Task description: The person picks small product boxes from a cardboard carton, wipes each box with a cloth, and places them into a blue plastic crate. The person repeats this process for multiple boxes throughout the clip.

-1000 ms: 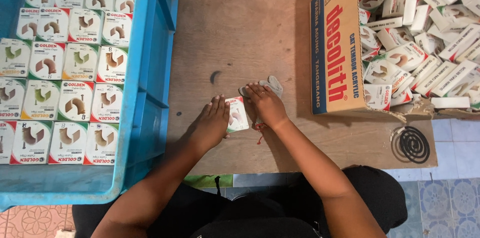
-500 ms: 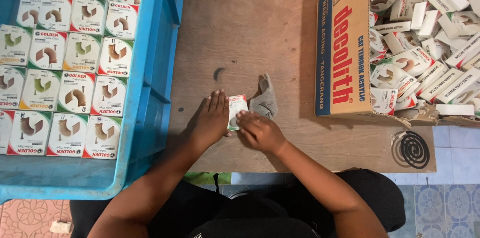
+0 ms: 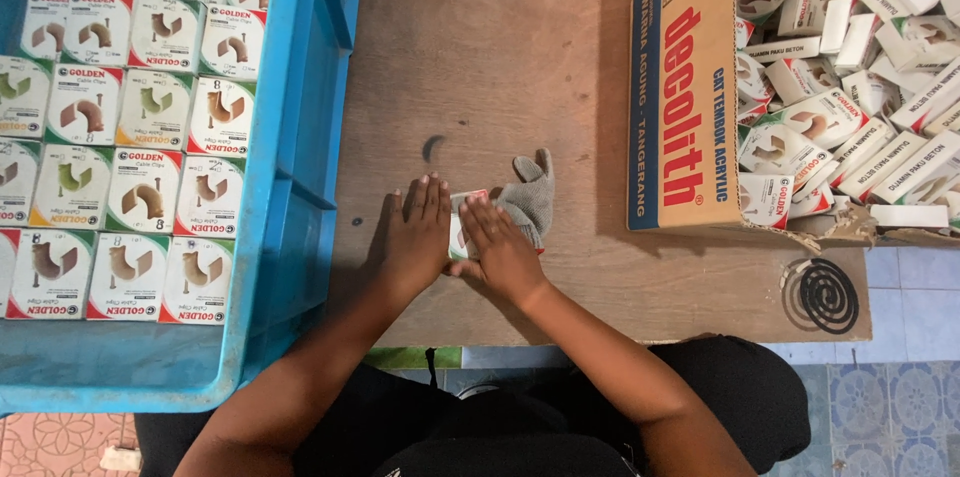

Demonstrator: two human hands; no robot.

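Where both palms press flat on the wooden table (image 3: 520, 57), the left hand (image 3: 415, 237) and right hand (image 3: 500, 252) pin a small white carton (image 3: 462, 227), red-trimmed and mostly hidden, gripping nothing. Grey cloth (image 3: 532, 195) touches it. Bare board lies beyond, between blue crate (image 3: 300, 137) and cardboard box (image 3: 680, 107).

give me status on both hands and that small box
Left hand and right hand pressed flat on small white box. Grey cloth touching its right side. Nothing on top.
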